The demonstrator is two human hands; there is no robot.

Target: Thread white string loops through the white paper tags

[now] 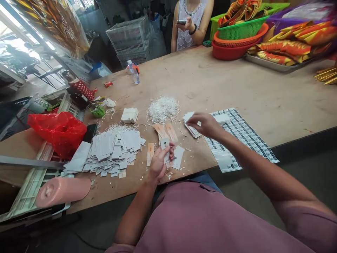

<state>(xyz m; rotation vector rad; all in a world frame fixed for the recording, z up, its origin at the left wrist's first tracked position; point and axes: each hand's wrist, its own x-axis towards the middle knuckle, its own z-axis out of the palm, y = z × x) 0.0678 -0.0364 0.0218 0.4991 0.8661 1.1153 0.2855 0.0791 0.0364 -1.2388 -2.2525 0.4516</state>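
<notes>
A small white printed tag (pixel 165 143) is held in my left hand (pixel 159 162), its fingers wrapped round the lower part. Over the right end of a stack of white cards (pixel 193 131), my right hand (pixel 204 123) has its thumb and fingertips brought together; anything between them is too small to make out. Orange-and-white cards (pixel 172 133) lie just beyond my left hand, with another (pixel 150 154) to its left. A tangled heap of white strings (pixel 163 109) sits farther back. To the left spreads a large pile of white tags (pixel 116 149).
Printed sticker sheets (pixel 237 137) hang over the table's front edge at right. A pink tumbler (pixel 64 191) and red bag (pixel 59 131) are at left. A bottle (pixel 136 75) and baskets (pixel 242 30) stand farther back. Across the table, a person (pixel 193 21) holds a phone.
</notes>
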